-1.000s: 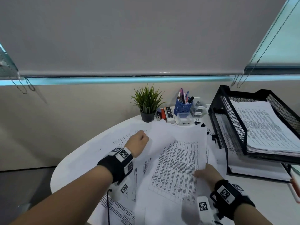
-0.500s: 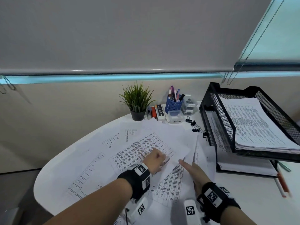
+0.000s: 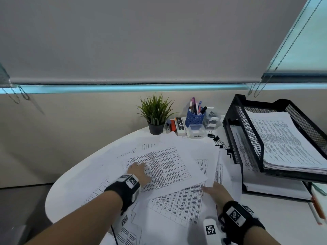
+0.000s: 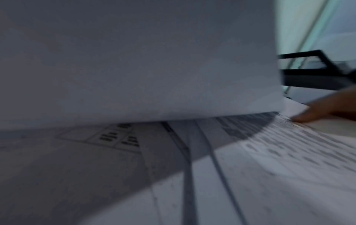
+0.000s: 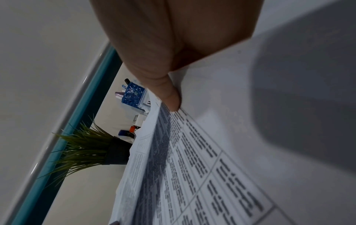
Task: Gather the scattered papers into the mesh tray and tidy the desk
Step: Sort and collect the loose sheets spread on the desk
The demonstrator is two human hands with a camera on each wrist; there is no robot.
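Printed sheets lie fanned over the round white table (image 3: pixel 62 200). My left hand (image 3: pixel 139 171) rests flat, fingers spread, on the top sheet (image 3: pixel 169 165). In the left wrist view that sheet's (image 4: pixel 134 60) near edge stands raised off the pile. My right hand (image 3: pixel 213 189) lies with straight fingers on a printed sheet (image 3: pixel 180 206), fingertips at the corner of a blank sheet. Its thumb (image 5: pixel 169 94) presses the printed sheet (image 5: pixel 192 167). The black mesh tray (image 3: pixel 251 135) stands at the right with a paper stack (image 3: pixel 286 144) in its upper tier.
At the table's back stand a potted plant (image 3: pixel 155 112), a blue pen cup (image 3: pixel 194 117) and small boxes (image 3: pixel 178 128). Black binder clips (image 3: pixel 217 140) lie beside the tray. Pens (image 3: pixel 316 207) lie at the right edge. A blind covers the window behind.
My left hand, a fist at the far left a second ago, drew a sheet over the pile and now lies flat. My right hand let go of a sheet's edge and straightened.
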